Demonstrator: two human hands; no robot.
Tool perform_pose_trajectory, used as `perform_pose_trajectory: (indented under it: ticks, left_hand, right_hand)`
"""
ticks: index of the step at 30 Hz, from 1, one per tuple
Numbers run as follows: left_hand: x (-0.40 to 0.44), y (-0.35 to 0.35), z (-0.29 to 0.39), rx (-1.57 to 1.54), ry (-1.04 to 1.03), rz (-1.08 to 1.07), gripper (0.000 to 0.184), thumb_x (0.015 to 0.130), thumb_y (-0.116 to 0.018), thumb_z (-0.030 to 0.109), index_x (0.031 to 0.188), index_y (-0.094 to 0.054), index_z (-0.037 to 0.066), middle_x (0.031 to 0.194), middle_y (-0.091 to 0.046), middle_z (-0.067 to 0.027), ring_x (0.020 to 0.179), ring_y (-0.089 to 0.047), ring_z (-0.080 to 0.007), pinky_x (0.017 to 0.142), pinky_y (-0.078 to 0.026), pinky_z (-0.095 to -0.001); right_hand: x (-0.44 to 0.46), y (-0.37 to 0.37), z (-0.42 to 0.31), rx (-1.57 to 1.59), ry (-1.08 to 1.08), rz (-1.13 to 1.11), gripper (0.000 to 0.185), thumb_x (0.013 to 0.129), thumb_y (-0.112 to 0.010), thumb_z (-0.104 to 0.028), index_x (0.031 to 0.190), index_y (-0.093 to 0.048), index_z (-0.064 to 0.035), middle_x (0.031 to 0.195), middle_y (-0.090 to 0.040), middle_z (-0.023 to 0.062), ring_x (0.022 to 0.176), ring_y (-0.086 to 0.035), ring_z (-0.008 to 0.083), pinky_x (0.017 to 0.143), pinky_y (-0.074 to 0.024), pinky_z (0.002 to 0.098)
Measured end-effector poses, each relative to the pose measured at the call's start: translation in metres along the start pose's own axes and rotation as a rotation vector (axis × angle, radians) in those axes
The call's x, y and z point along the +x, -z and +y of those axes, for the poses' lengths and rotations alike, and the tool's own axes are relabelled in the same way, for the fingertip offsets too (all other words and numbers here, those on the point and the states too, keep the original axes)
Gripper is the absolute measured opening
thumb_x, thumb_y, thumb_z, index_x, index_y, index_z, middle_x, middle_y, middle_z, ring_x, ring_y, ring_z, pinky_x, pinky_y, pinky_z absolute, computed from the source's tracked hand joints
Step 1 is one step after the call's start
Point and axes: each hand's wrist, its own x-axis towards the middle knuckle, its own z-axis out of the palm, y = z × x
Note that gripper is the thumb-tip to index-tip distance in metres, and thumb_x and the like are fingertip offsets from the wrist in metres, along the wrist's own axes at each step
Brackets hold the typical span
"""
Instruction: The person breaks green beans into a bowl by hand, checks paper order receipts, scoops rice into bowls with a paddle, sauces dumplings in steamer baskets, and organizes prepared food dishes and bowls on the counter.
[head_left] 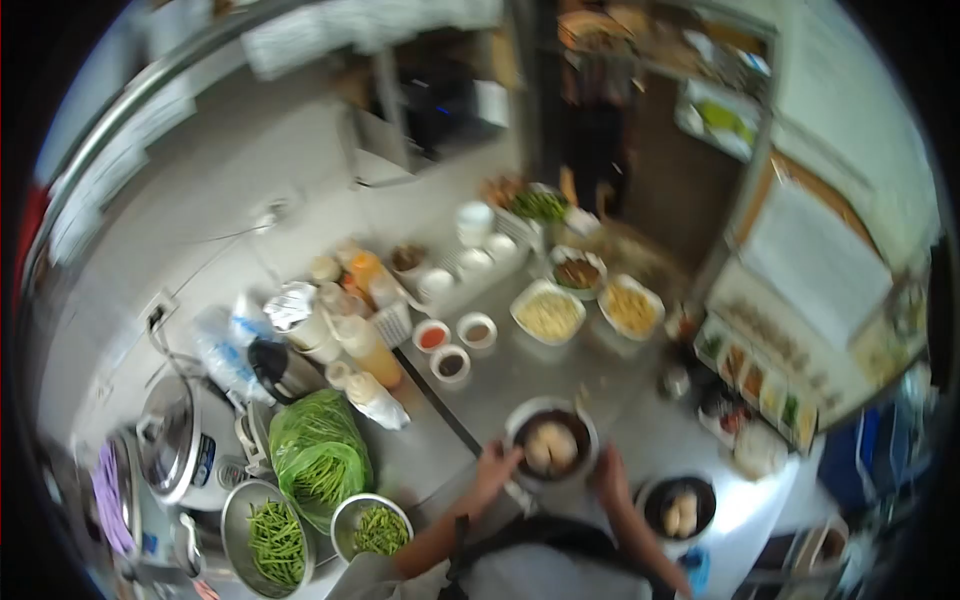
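Note:
A round metal bowl (pixel 590 443) with dark contents and pale rounded pieces (pixel 551 447) stands near the front middle of the steel counter. My left hand (pixel 495 470) is at the bowl's left side, its fingers bent toward the rim. At the right side of the bowl is my right hand (pixel 609 474), blurred, its fingers close to the rim. A second dark bowl (pixel 680 508) with similar pale pieces lies just right of my right forearm.
Bowls of green beans (pixel 275 543) and a green bag (pixel 318 450) stand at left, near bottles (pixel 365 350) and a cooker (pixel 175 440). Small sauce cups (pixel 450 364) and white dishes of food (pixel 548 312) sit farther back. Containers (pixel 755 375) line the right side.

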Motion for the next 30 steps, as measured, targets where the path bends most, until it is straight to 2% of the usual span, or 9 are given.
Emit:
perform_pose_trajectory:
  ticks: [3, 6, 10, 13, 16, 18, 22, 26, 30]
  left_hand:
    - [0.014, -0.001, 0.068, -0.187, 0.144, 0.006, 0.061, 0.078, -0.067, 0.026, 0.130, -0.042, 0.005, 0.113, -0.055, -0.0140, 0.091, -0.058, -0.0222, 0.064, -0.055, -0.0353]
    - [0.056, 0.008, 0.077, -0.110, 0.186, 0.016, 0.061, 0.078, -0.066, 0.030, 0.130, -0.041, 0.011, 0.118, -0.052, -0.0118, 0.094, -0.058, -0.0242, 0.060, -0.054, -0.0370]
    - [0.093, 0.027, 0.079, -0.095, 0.156, -0.024, 0.057, 0.079, -0.064, 0.034, 0.126, -0.042, 0.009, 0.119, -0.052, -0.0114, 0.094, -0.059, -0.0251, 0.061, -0.054, -0.0370]
    - [0.097, 0.027, 0.094, -0.064, 0.170, -0.028, 0.052, 0.081, -0.061, 0.034, 0.123, -0.044, 0.009, 0.115, -0.055, -0.0108, 0.087, -0.061, -0.0234, 0.060, -0.054, -0.0352]
    - [0.097, 0.024, 0.102, -0.023, 0.171, -0.006, 0.049, 0.082, -0.061, 0.036, 0.121, -0.047, 0.010, 0.110, -0.057, -0.0087, 0.084, -0.061, -0.0202, 0.063, -0.053, -0.0326]
    - [0.099, 0.024, 0.097, -0.080, 0.185, -0.017, 0.048, 0.083, -0.061, 0.038, 0.120, -0.048, 0.011, 0.110, -0.057, -0.0072, 0.082, -0.061, -0.0195, 0.065, -0.052, -0.0319]
    - [0.087, 0.021, 0.091, -0.081, 0.161, 0.018, 0.059, 0.084, -0.061, 0.045, 0.131, -0.044, 0.012, 0.118, -0.054, -0.0060, 0.097, -0.057, -0.0203, 0.078, -0.048, -0.0347]
    - [0.072, 0.024, 0.077, -0.086, 0.200, 0.115, 0.071, 0.085, -0.059, 0.051, 0.139, -0.038, 0.009, 0.126, -0.049, -0.0094, 0.106, -0.052, -0.0228, 0.087, -0.046, -0.0384]
    - [0.042, 0.012, 0.074, -0.128, 0.164, 0.112, 0.064, 0.091, -0.055, 0.039, 0.139, -0.033, 0.004, 0.121, -0.052, -0.0143, 0.099, -0.058, -0.0249, 0.082, -0.051, -0.0391]
  right_hand:
    - [0.038, -0.021, 0.001, -0.296, 0.151, 0.123, 0.050, 0.093, -0.052, -0.040, 0.135, -0.046, -0.0122, 0.105, -0.057, 0.0038, 0.092, -0.051, 0.0126, 0.080, -0.0411, 0.0242]
    - [0.031, -0.032, -0.055, -0.552, 0.217, -0.001, 0.046, 0.092, -0.057, -0.025, 0.134, -0.047, -0.0112, 0.123, -0.056, 0.0082, 0.115, -0.049, 0.0177, 0.097, -0.0388, 0.0299]
    - [0.041, 0.027, -0.136, -0.549, 0.482, 0.020, 0.028, 0.087, -0.062, -0.016, 0.114, -0.064, -0.0068, 0.101, -0.067, 0.0050, 0.092, -0.058, 0.0113, 0.080, -0.0475, 0.0281]
    - [0.045, 0.083, -0.224, -0.688, 0.645, 0.458, 0.012, 0.085, -0.065, -0.014, 0.086, -0.072, -0.0048, 0.081, -0.069, -0.0002, 0.072, -0.059, 0.0070, 0.070, -0.0486, 0.0258]
    - [0.069, 0.181, -0.293, -0.916, 0.629, 0.875, 0.036, 0.082, -0.067, -0.037, 0.074, -0.067, -0.0029, 0.065, -0.066, 0.0035, 0.058, -0.057, 0.0096, 0.056, -0.0451, 0.0285]
    - [0.070, 0.222, -0.337, -1.060, 0.571, 1.064, 0.041, 0.084, -0.060, -0.044, 0.083, -0.067, -0.0040, 0.067, -0.065, 0.0106, 0.063, -0.061, 0.0198, 0.062, -0.0476, 0.0343]
    - [0.084, 0.275, -0.384, -1.348, 0.667, 0.997, 0.042, 0.083, -0.062, -0.035, 0.118, -0.061, -0.0106, 0.082, -0.069, 0.0137, 0.077, -0.066, 0.0307, 0.074, -0.0503, 0.0414]
    - [0.124, 0.326, -0.402, -1.394, 0.569, 0.789, 0.030, 0.087, -0.059, -0.023, 0.115, -0.064, -0.0108, 0.078, -0.070, 0.0058, 0.056, -0.063, 0.0136, 0.058, -0.0519, 0.0302]
    - [0.122, 0.338, -0.400, -1.119, 0.603, 0.640, 0.027, 0.089, -0.061, -0.023, 0.106, -0.066, -0.0030, 0.074, -0.067, 0.0043, 0.057, -0.061, 0.0107, 0.055, -0.0512, 0.0242]
